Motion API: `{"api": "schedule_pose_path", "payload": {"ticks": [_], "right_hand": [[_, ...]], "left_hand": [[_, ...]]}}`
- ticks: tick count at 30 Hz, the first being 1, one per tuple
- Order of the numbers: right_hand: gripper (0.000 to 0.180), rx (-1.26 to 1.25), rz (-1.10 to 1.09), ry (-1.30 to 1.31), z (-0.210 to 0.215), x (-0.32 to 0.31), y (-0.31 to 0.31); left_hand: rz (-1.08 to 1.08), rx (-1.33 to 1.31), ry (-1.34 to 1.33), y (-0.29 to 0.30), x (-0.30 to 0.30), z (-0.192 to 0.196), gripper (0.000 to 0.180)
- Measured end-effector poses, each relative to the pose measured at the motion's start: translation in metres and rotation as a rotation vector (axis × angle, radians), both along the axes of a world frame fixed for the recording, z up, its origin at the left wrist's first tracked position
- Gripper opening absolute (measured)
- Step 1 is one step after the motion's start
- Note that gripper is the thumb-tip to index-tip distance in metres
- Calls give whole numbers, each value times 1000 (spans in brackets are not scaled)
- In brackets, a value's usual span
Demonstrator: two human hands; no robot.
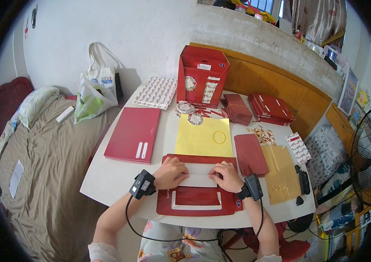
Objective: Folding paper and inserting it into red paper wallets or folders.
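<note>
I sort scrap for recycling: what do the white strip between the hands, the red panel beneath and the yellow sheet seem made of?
White strip: paper or plastic film; its plain, smooth face leaves it open.
Red panel: likely smooth cardboard, flat with clean-cut edges.
Yellow sheet: probably matte paper or card, without glare.

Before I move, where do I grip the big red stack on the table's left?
Red stack: probably its near edge, coming from the person's side. It lies flat on the white table, its thickness shows along that edge, and bare surface in front leaves room.
</note>
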State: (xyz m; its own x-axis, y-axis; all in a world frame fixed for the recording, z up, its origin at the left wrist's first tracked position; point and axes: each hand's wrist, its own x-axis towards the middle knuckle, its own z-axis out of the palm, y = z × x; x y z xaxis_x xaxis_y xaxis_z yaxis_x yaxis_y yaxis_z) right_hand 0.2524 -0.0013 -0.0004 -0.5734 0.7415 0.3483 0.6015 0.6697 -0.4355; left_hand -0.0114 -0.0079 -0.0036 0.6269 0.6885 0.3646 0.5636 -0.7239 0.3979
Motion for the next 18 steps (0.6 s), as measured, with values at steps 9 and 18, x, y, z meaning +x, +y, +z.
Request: {"api": "schedule_pose_path", "payload": {"ticks": [9, 18], "right_hand": [[8, -37, 9, 0, 2, 2, 0], [8, -14, 23, 62, -7, 4, 6]], "left_hand": [[1, 7, 18, 8, -7, -2, 11], [-16, 2, -29, 15, -9, -10, 9]]}}
